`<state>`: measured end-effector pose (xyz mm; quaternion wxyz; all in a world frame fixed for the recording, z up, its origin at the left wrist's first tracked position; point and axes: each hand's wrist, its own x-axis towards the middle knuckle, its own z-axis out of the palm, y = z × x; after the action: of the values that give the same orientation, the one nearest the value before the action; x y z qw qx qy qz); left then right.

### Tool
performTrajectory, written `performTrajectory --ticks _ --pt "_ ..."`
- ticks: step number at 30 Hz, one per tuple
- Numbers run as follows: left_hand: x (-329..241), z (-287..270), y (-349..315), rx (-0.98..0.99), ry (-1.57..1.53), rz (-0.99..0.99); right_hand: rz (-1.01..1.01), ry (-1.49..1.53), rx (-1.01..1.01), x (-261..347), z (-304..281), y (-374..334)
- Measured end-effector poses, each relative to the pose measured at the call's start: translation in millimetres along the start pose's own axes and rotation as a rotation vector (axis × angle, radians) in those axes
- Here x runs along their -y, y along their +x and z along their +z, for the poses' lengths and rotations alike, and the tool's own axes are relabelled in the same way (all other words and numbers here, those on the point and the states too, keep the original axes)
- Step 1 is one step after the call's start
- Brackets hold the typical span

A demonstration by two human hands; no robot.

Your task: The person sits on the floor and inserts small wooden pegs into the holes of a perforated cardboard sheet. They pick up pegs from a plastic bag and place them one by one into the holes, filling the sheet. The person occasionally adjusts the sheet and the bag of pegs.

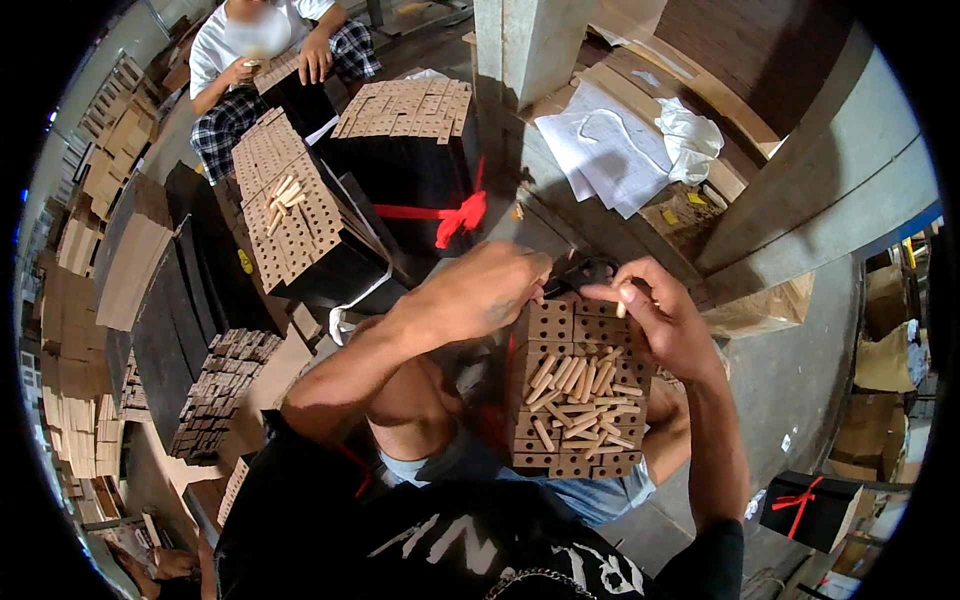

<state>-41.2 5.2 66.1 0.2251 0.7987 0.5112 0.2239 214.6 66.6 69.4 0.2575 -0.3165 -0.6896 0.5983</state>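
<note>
Between my knees stands a stack of drilled wooden pieces (532, 458), its top face full of round holes. A loose heap of short wooden dowels (580, 395) lies on that face. My right hand (668, 312) is over the stack's far right corner, thumb and fingers pinched on a wooden dowel (622, 300). At the far left corner my left hand (490, 288) is closed, knuckles up. Its fingertips are turned away from view, so what they hold, if anything, is hidden. A dark object (590, 272) lies just beyond the stack, partly covered by my hands.
Ahead to the left are two more drilled stacks (400, 112) (280, 235), one with loose dowels (284, 200) on top. A red tie (460, 215) wraps the farther one. Another person (265, 60) sits behind them. Concrete posts (525, 55), paper sheets (605, 150) and black boards (165, 350) surround me.
</note>
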Motion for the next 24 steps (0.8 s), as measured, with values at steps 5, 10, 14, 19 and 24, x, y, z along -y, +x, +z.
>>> performTrajectory --ticks 5,10,14,19,24 --pt "-2.9 -0.5 6.5 0.059 0.007 0.118 -0.044 -0.077 0.002 -11.6 4.4 16.7" --pt "-6.9 8.9 4.9 0.036 0.114 0.087 -0.023 -0.023 -0.053 -35.8 18.0 25.9" --pt "-11.2 8.7 2.6 0.031 0.172 0.148 -0.113 -0.300 -0.140 -28.2 27.8 25.1" --pt "0.5 29.0 2.5 -0.010 0.101 0.137 -0.354 -0.559 -0.223 -29.1 33.9 13.3" --pt "21.4 28.9 2.4 -0.005 -0.160 0.086 -0.468 -0.545 -0.222 -37.7 33.8 10.9"
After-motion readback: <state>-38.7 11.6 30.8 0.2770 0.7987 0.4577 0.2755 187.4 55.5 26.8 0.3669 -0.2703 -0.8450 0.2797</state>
